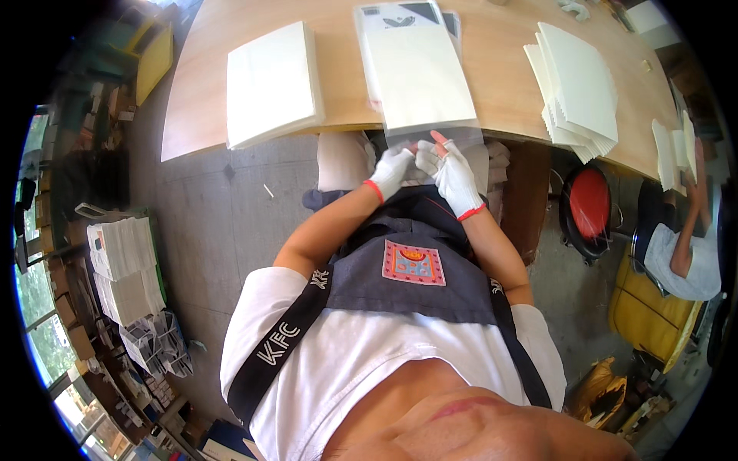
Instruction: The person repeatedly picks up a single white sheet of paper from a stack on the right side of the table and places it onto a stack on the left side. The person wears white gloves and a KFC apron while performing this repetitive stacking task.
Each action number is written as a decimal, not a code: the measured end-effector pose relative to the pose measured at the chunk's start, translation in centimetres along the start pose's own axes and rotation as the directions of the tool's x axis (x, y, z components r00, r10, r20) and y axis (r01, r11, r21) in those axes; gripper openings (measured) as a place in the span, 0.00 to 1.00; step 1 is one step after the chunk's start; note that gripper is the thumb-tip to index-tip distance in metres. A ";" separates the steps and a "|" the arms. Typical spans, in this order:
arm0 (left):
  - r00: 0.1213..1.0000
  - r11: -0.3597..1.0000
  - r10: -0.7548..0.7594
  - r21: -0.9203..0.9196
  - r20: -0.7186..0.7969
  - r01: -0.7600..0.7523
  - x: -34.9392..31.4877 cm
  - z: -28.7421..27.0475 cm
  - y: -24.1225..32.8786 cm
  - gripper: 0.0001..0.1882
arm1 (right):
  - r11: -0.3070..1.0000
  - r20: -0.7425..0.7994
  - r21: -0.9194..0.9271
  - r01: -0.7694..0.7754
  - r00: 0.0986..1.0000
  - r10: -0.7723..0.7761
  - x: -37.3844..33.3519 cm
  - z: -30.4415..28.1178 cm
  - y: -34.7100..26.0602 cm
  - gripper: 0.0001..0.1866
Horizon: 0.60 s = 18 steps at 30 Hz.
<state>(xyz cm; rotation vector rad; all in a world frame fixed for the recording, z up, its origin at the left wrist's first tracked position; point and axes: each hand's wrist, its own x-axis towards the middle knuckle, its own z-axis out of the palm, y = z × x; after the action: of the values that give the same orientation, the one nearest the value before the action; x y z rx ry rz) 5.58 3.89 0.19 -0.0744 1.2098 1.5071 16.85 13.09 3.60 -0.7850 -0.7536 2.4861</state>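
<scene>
At the table's near edge lies a clear plastic bag (434, 132) around a flat cream-white stack (419, 81), its clear end hanging over the edge toward me. Another similar bag shows partly beneath it. My left hand (392, 170), in a white glove with a red cuff, is just below that clear end, its bent fingers blurred. My right hand (455, 175), gloved alike with bare fingertips, meets it there. Its fingers are bent in, with one fingertip against the plastic; whatever they pinch is too small to make out.
A thick white paper stack (270, 83) lies on the table (196, 92) to the left, a fanned one (576, 88) to the right. A red-seated stool (590, 201) stands at right. Another person's arm (692, 211) reaches toward more sheets. Bundled papers (127, 261) are piled at left.
</scene>
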 end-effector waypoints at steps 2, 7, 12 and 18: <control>0.997 0.998 0.067 -0.015 -0.039 -0.068 -0.3 -2.2 0.3 0.10 | 0.880 0.085 -0.475 0.015 0.996 0.029 -1.2 1.4 -1.1 0.14; 0.968 0.938 0.249 0.255 -0.027 -0.234 -1.2 -4.4 2.9 0.13 | 0.013 0.460 -0.880 0.475 0.859 -0.224 1.6 3.3 0.3 0.08; 0.970 0.904 0.243 0.356 0.026 -0.236 -1.9 -3.7 4.7 0.10 | -0.488 0.466 -0.784 0.383 0.883 -0.056 3.1 5.0 0.3 0.08; 0.964 0.919 0.260 0.318 -0.049 -0.232 -2.4 -5.9 4.5 0.09 | 0.569 0.041 -0.701 0.431 0.820 -0.570 0.2 -1.5 -5.0 0.05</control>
<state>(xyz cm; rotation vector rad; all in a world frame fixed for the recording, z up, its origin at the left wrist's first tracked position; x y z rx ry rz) -0.20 -1.14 1.76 0.2309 1.5634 1.5211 18.78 17.59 5.53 -0.8616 -1.6157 1.5480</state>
